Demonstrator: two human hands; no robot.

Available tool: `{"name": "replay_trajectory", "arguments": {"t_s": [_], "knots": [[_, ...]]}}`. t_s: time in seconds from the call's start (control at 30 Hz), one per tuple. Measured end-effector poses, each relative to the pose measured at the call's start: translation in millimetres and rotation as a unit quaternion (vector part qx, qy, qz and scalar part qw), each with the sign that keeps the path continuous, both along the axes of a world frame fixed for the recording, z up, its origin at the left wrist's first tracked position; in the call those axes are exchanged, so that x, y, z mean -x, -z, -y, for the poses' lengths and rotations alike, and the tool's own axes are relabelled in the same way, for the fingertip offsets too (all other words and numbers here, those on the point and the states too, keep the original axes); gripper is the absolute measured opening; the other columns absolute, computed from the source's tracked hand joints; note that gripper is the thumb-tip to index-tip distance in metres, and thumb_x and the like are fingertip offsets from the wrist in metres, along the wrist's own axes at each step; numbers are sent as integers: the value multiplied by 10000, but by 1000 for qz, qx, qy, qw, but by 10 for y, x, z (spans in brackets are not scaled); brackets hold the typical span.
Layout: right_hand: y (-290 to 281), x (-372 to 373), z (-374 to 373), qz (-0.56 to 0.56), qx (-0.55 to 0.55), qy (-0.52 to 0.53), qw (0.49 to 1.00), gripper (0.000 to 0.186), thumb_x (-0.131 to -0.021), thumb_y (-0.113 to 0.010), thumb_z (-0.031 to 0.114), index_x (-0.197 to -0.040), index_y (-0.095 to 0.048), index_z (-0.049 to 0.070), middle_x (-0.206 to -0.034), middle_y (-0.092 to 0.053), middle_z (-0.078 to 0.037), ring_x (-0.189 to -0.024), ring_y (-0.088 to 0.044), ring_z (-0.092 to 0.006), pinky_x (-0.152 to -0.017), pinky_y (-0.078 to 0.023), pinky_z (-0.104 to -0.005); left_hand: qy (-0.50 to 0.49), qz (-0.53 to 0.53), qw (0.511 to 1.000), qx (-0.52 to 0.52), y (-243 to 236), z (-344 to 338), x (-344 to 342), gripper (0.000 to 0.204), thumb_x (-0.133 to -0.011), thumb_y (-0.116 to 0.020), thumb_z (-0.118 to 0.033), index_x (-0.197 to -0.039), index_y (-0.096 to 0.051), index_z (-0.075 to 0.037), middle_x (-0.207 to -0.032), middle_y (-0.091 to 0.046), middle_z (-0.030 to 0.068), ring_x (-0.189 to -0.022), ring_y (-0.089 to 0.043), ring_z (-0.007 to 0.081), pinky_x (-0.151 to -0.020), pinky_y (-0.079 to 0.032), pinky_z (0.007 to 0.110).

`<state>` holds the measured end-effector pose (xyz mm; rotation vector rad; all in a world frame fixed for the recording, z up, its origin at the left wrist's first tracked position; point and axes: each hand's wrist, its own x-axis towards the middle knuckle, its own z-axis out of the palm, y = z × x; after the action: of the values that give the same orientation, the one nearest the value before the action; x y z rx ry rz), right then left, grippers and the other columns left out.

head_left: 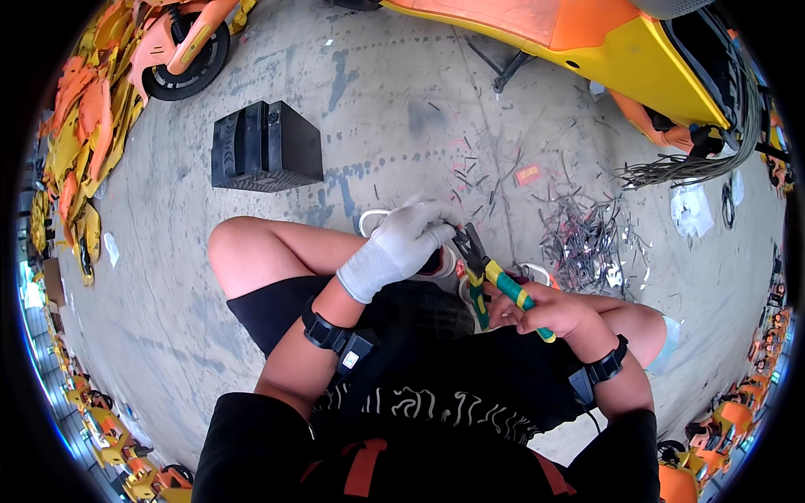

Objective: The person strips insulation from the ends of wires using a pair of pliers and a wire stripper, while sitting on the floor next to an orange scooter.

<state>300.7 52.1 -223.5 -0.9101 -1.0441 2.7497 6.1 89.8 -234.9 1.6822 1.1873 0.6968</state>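
Note:
I sit on the concrete floor with my legs bent. My left hand (402, 239), in a pale grey glove, has its fingers curled at the jaws of the pliers (495, 278), pinched on a small dark piece that I cannot make out. My bare right hand (541, 310) grips the green and yellow handles, with the dark jaws pointing up and left at my left fingertips. A heap of short dark scraps (587, 243) lies on the floor beside my right knee.
A black box (293, 147) stands ahead to the left. Orange and yellow scooter bodywork (579, 33) is ahead, with a wire bundle (688, 172) at right. A front wheel (193, 80) and piled panels (84, 159) are at left, more parts along both rims.

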Motion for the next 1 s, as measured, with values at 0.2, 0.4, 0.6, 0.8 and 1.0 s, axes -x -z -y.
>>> {"name": "replay_trajectory", "arguments": {"t_s": [0.2,0.4,0.6,0.8,1.0], "knots": [[1,-24,0,-38,48,13,998,376,-695,-606,15,-1056,-672,-70,-1244,-528,-106,-1254,-511,-237,-1146,-381,-382,45,13,999,-17,-23,35,-5,149,-874,-640,-39,-1022,-647,-22,-1032,-671,113,-902,-661,275,-817,-517,333],[54,-55,12,-65,44,14,997,365,-680,-626,21,-1027,-668,-86,-1217,-503,-113,-1194,-536,-242,-1073,-431,-369,100,20,995,8,-45,-20,27,171,-900,-598,-55,-1051,-647,9,-1001,-645,176,-972,-638,337,-882,-506,377],[16,-39,17,-50,39,16,998,344,-668,-633,28,-989,-675,-91,-1215,-508,-118,-1156,-543,-245,-1021,-454,-364,89,14,995,-49,15,4,23,154,-870,-657,-57,-1019,-635,-23,-980,-668,109,-856,-667,288,-777,-514,334],[34,-40,15,-35,9,2,999,326,-672,-629,36,-972,-685,-80,-1229,-538,-131,-1141,-549,-238,-983,-462,-344,96,-19,995,19,-134,-10,-14,164,-914,-606,-98,-1026,-648,14,-970,-654,181,-998,-621,360,-888,-497,405],[-16,-59,-52,18,-7,-46,999,330,-669,-608,33,-975,-693,-55,-1214,-577,-147,-1172,-556,-244,-1021,-450,-338,85,-6,996,22,-83,-2,-5,191,-916,-634,-119,-1049,-661,15,-984,-661,184,-993,-630,356,-884,-501,399]]}}
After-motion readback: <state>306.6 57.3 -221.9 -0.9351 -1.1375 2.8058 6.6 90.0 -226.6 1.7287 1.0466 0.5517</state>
